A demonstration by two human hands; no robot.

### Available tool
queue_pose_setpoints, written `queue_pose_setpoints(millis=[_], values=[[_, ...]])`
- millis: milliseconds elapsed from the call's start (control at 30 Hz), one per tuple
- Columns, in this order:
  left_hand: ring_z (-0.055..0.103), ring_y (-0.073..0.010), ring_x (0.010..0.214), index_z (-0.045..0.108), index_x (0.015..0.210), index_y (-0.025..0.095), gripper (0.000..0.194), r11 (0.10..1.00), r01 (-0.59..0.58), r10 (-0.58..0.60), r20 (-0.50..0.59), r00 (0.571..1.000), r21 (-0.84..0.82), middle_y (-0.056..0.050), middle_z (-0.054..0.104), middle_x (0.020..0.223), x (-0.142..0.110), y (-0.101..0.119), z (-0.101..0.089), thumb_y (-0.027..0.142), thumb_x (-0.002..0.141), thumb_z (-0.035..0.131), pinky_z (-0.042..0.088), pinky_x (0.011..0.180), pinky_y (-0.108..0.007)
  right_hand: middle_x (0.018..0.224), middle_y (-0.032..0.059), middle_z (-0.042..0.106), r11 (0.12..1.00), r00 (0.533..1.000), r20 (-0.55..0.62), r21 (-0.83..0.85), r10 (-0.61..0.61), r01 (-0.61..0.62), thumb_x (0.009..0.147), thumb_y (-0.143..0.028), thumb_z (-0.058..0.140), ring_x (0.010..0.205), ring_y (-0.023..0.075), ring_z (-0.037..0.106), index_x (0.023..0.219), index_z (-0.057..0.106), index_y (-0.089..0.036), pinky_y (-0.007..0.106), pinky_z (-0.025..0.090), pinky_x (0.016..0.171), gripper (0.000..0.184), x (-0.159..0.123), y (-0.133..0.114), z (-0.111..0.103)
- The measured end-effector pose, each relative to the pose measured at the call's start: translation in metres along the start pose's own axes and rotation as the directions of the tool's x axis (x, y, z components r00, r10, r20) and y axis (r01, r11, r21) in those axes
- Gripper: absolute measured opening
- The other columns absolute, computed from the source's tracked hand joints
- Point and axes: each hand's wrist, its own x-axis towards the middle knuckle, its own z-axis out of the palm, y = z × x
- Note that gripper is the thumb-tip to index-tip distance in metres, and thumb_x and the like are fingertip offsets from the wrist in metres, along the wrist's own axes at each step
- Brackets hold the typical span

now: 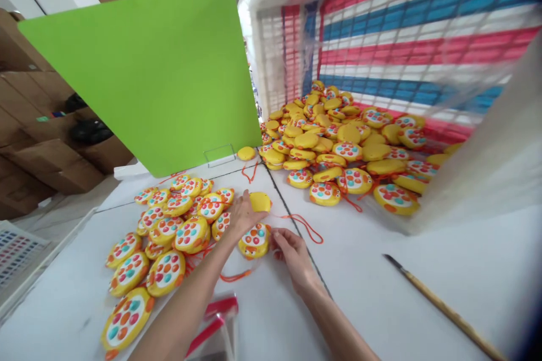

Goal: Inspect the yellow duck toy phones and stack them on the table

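My left hand (242, 215) is around the near left edge of a yellow round toy (260, 202), plain back up, with fingers on one side and thumb on the other. Just below it a similar toy (255, 241) lies face up, showing a white face with coloured round buttons. At its right edge the thumb and forefinger of my right hand (291, 251) are closed; the fingertips partly hide what they pinch. An orange cord loop (307, 227) lies right of the toys. Another orange cord (236, 277) lies below them.
Many such toys form a pile (167, 231) at left and a heap (326, 130) in the striped, mesh-lined bin (423, 48). A green board (156, 73) stands behind. A bamboo-handled blade (440, 302) lies right; a red-edged clear container (220, 321) is at the front.
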Motion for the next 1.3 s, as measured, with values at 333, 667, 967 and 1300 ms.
queue_pose_setpoints(millis=[333, 667, 967, 1300], values=[[0.049, -0.0297, 0.114, 0.054, 0.119, 0.02, 0.079, 0.991, -0.079, 0.084, 0.042, 0.996, -0.105, -0.01, 0.055, 0.121, -0.056, 0.026, -0.02, 0.013, 0.044, 0.081, 0.035, 0.098, -0.035, 0.075, 0.0041, 0.064, 0.998, 0.994, -0.094, 0.001, -0.06, 0.061, 0.071, -0.05, 0.064, 0.062, 0.0141, 0.056, 0.086, 0.065, -0.016, 0.023, 0.042, 0.053, 0.037, 0.002, -0.003, -0.004], [0.06, -0.0229, 0.097, 0.06, 0.105, 0.019, 0.06, 0.572, 0.421, -0.343, 0.261, 0.902, -0.704, -0.006, 0.065, 0.104, -0.176, -0.005, -0.083, 0.007, 0.048, 0.075, 0.049, 0.075, -0.028, 0.098, 0.0112, 0.064, 0.564, 0.905, -0.063, -0.799, -0.42, 0.207, 0.075, -0.055, 0.05, 0.085, 0.0254, 0.059, 0.1, 0.062, -0.019, 0.037, 0.047, 0.072, 0.045, -0.042, -0.046, -0.089], [0.066, -0.0176, 0.068, 0.062, 0.086, 0.011, 0.015, 0.104, 0.48, -0.532, 0.359, 0.767, -0.871, -0.006, 0.07, 0.077, -0.186, -0.031, -0.091, 0.007, 0.072, 0.061, 0.055, 0.062, -0.029, 0.103, 0.0175, 0.064, -0.108, 0.865, -0.224, -0.948, -0.449, -0.301, 0.078, -0.053, 0.034, 0.084, 0.0356, 0.061, 0.102, 0.063, -0.02, 0.045, 0.046, 0.067, 0.05, -0.097, -0.055, -0.225], [0.067, -0.0192, 0.067, 0.058, 0.093, 0.01, 0.022, 0.047, 0.524, -0.456, 0.449, 0.769, -0.85, -0.008, 0.07, 0.08, -0.187, -0.036, -0.095, 0.005, 0.073, 0.054, 0.053, 0.055, -0.028, 0.074, 0.0061, 0.064, 0.428, 0.954, 0.037, -0.888, -0.298, 0.168, 0.074, -0.048, 0.051, 0.064, 0.0227, 0.061, 0.089, 0.052, -0.02, 0.035, 0.047, 0.063, 0.031, -0.059, -0.025, -0.107]])
